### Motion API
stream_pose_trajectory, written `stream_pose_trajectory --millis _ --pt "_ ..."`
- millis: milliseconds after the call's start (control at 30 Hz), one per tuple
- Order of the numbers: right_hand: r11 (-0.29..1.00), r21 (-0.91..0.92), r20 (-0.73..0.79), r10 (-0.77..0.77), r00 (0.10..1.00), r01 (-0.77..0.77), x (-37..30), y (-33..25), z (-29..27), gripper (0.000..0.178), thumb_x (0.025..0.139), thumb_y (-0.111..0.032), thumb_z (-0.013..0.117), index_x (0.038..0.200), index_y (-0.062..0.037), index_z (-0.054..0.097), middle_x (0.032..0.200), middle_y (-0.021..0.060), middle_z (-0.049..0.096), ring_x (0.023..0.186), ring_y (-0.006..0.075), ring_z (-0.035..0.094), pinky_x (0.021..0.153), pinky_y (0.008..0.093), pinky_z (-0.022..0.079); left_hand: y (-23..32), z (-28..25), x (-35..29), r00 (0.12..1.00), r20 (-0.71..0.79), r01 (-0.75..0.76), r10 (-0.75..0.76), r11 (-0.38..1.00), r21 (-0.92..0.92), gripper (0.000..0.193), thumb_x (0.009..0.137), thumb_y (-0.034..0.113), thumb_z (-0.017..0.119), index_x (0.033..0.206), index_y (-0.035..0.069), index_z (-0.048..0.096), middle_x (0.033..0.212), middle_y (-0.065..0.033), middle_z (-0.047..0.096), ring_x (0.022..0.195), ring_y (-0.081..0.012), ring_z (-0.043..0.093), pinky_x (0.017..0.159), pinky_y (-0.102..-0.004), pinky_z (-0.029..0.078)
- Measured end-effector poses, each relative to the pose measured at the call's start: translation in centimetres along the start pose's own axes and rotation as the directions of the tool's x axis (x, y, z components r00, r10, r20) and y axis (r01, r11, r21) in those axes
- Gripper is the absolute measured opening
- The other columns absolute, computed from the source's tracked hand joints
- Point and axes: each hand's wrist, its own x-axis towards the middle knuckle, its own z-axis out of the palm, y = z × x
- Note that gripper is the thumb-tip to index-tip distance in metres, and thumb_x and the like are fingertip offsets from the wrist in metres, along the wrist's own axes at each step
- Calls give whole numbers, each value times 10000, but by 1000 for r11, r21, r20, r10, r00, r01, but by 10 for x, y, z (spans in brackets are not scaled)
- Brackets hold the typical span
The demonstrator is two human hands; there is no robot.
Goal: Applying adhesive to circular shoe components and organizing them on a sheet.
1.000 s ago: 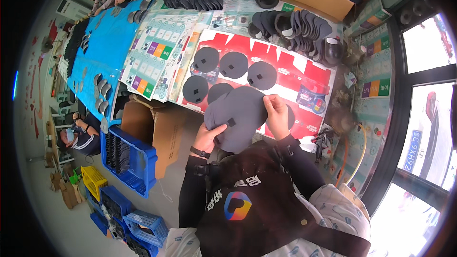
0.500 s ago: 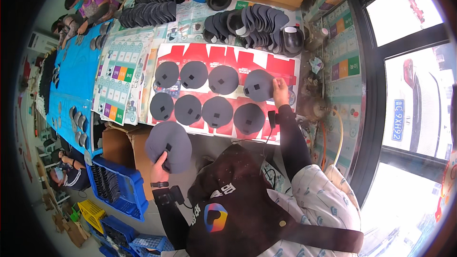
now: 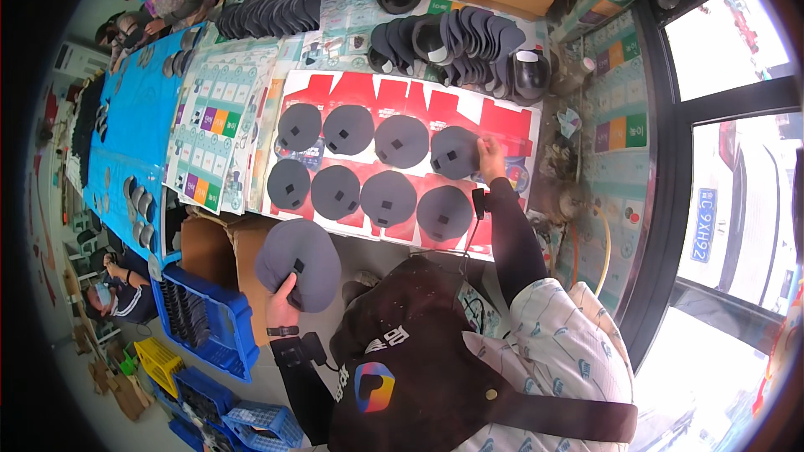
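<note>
Eight round pads lie in two rows of four on a flat card sheet on the counter. The right hand rests on the far row's rightmost pad. The left hand holds a stack of pads off the counter's near edge — above an open carton, with a crate left of it. Behind the sheet, curved pieces lie heaped.

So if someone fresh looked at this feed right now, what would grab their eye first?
Probably the red sheet on the table, with eight dark grey round pads laid on it in two rows of four. The right hand rests on the top-right pad, while the left hand holds a stack of the same grey pads low beside the table, above a blue crate.
</note>
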Motion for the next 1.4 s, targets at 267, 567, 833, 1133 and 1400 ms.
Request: stream_pose_trajectory --millis 267,567,833,1133,1400 --pt "995 85 68 55 996 -61 5 -2 0 155 1017 -229 609 1046 -78 621 855 7 606 783 97 508 695 272 435 0 6 2 1000 18 -1 0 1000 27 457 949 27 658 1390 55 545 1335 -84 634 1205 -236 620 1054 -405 482" --pt "999 32 38 8 999 -9 -6 -23 -5 168 1015 -229 607 1059 -68 623 840 21 616 795 106 529 720 273 448 2 19 6 1000 28 6 -7 1000 29 458 951 27 655 1393 55 539 1330 -83 636 1204 -235 621 1051 -396 483" --pt "996 49 -2 78 997 -78 -8 -15 -1 181 1011 -250 615 1081 -83 614 904 50 640 808 132 569 709 301 481 -1 17 9 999 45 19 -21 999 43 458 956 29 648 1399 42 530 1340 -90 627 1209 -232 616 1046 -395 484" --pt "988 -147 -105 -62 993 46 -3 12 9 236 997 -294 625 1066 -69 626 937 139 688 858 262 654 754 387 519 -2 21 11 998 60 26 -29 998 58 473 949 24 652 1404 46 525 1345 -91 615 1217 -251 606 1050 -421 481" --pt "960 278 395 -84 915 -31 -124 -182 35 318 951 -230 710 1148 -11 589 993 61 667 911 137 633 785 297 527 -16 69 31 996 93 -19 7 991 130 452 855 -15 751 1288 15 625 1224 -73 679 1105 -200 648 986 -342 502"
